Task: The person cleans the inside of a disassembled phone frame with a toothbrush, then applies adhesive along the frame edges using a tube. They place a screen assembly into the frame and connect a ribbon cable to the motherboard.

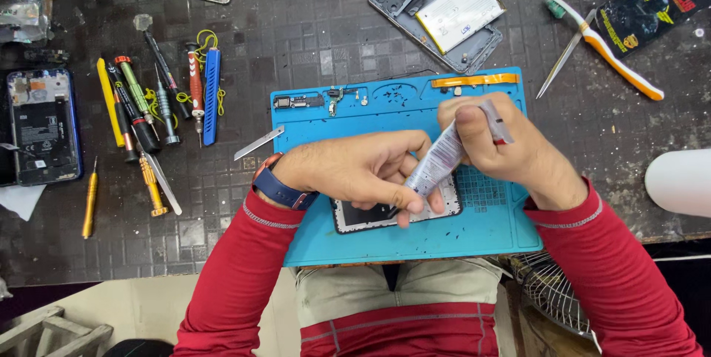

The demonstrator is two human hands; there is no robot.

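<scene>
My right hand [498, 146] grips a silver squeeze tube [444, 157], tilted with its tip pointing down toward a dark phone part [361, 218] on the blue work mat [489, 220]. My left hand [355, 170] lies over that phone part, fingers curled around the tube's lower end and holding the part down. Most of the phone part is hidden under my left hand. A blue watch sits on my left wrist.
Screwdrivers and pry tools [148, 116] lie left of the mat, beside an opened phone [43, 127]. A phone back with a loose battery [444, 12] lies behind the mat. Tweezers [564, 57] and a toothbrush [607, 46] are at the right. Small parts [318, 99] rest on the mat's top edge.
</scene>
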